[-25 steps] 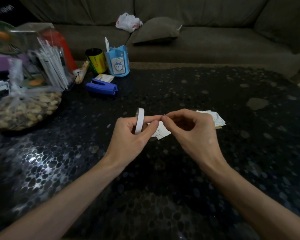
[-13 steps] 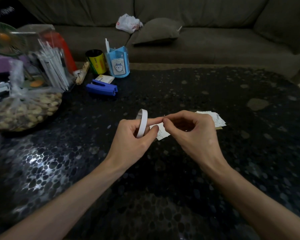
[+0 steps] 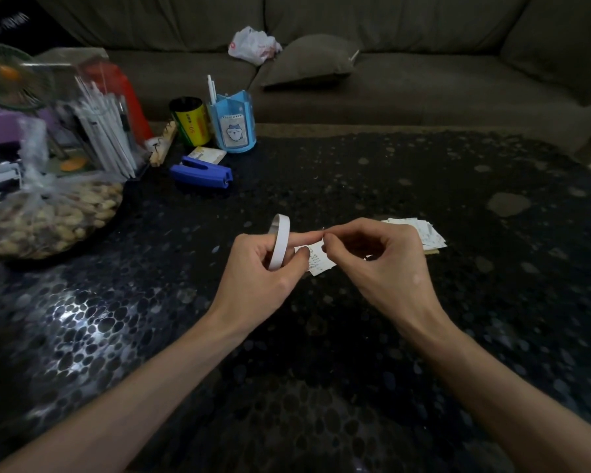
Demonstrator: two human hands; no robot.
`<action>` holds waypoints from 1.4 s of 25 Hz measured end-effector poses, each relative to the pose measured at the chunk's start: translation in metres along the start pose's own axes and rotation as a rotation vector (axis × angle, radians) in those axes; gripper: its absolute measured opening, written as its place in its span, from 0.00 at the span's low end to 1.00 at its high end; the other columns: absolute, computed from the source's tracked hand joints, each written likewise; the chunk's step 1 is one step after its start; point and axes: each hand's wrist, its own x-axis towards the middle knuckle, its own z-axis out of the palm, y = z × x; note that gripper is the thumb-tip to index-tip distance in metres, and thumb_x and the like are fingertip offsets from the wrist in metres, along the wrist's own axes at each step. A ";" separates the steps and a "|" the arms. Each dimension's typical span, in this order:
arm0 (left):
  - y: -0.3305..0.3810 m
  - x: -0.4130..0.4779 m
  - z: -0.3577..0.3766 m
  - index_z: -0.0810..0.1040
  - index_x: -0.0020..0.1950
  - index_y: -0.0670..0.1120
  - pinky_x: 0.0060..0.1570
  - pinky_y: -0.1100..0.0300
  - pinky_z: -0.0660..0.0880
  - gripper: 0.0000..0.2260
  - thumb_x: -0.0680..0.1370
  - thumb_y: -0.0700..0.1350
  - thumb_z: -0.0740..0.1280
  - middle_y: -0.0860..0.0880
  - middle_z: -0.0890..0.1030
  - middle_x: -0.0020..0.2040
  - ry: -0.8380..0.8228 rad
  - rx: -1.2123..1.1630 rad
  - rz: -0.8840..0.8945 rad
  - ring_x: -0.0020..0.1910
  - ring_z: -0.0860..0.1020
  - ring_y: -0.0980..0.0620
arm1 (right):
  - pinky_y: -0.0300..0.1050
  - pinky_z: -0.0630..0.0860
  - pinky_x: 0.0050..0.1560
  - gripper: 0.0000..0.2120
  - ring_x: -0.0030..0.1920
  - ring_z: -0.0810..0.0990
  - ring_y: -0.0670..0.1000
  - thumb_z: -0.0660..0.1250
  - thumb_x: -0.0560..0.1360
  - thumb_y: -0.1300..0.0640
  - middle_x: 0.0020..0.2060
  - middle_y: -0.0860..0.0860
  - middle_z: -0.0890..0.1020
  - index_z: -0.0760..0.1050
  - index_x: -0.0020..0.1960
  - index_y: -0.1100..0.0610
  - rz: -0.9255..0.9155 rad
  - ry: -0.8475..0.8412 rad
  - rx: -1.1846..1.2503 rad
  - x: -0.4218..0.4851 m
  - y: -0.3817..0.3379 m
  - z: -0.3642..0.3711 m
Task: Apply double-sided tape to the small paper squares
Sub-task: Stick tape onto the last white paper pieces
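Centre frame: left hand [image 3: 263, 268] grips tape roll [image 3: 279, 241], right hand [image 3: 379, 264] pinches its end. Risk: strip could fold onto itself, miss paper square [image 3: 318, 263].

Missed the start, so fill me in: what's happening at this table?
A person's left hand holds a roll of tape, and the right hand pinches at its loose end by the left forefinger. A paper square lies on the dark table under the hands; a small pile of squares sits right of them.

White tape roll [image 3: 279, 241], white paper squares [image 3: 420, 231] with faint print. Black pebble-patterned bench [image 3: 355, 186]; blue stapler [image 3: 202, 172], yellow can [image 3: 190, 126] and pale-blue holder [image 3: 232, 126] at its far left corner.
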 end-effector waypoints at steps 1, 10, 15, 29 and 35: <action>0.000 0.000 0.000 0.87 0.59 0.50 0.38 0.50 0.78 0.12 0.81 0.36 0.70 0.50 0.78 0.27 0.002 0.003 0.006 0.31 0.76 0.38 | 0.39 0.83 0.51 0.05 0.47 0.86 0.40 0.74 0.77 0.54 0.42 0.39 0.87 0.87 0.52 0.48 0.001 0.002 0.007 0.000 0.000 0.000; 0.004 0.000 -0.001 0.88 0.56 0.49 0.42 0.65 0.77 0.08 0.80 0.40 0.72 0.44 0.77 0.27 0.004 -0.041 -0.003 0.29 0.75 0.43 | 0.39 0.83 0.51 0.06 0.48 0.86 0.41 0.75 0.77 0.54 0.43 0.40 0.87 0.86 0.53 0.50 -0.014 -0.019 0.010 0.001 0.002 0.000; 0.007 0.002 -0.004 0.88 0.47 0.51 0.37 0.60 0.78 0.03 0.77 0.45 0.75 0.47 0.80 0.29 0.157 -0.067 -0.093 0.30 0.77 0.49 | 0.42 0.83 0.49 0.04 0.46 0.87 0.45 0.75 0.78 0.57 0.42 0.42 0.87 0.86 0.52 0.51 -0.023 -0.043 0.050 -0.001 0.001 0.004; 0.012 0.001 -0.004 0.88 0.53 0.47 0.38 0.69 0.76 0.09 0.79 0.36 0.71 0.53 0.73 0.25 0.045 0.000 -0.067 0.26 0.71 0.58 | 0.44 0.84 0.50 0.04 0.46 0.86 0.42 0.76 0.77 0.54 0.42 0.41 0.87 0.86 0.52 0.50 -0.024 0.012 0.012 -0.001 -0.001 0.003; 0.017 0.003 -0.007 0.87 0.56 0.42 0.35 0.75 0.71 0.10 0.80 0.32 0.69 0.61 0.73 0.23 -0.012 0.030 -0.057 0.25 0.75 0.63 | 0.40 0.83 0.52 0.07 0.48 0.85 0.39 0.75 0.77 0.53 0.45 0.40 0.87 0.86 0.55 0.49 -0.079 -0.026 -0.102 0.001 -0.003 -0.004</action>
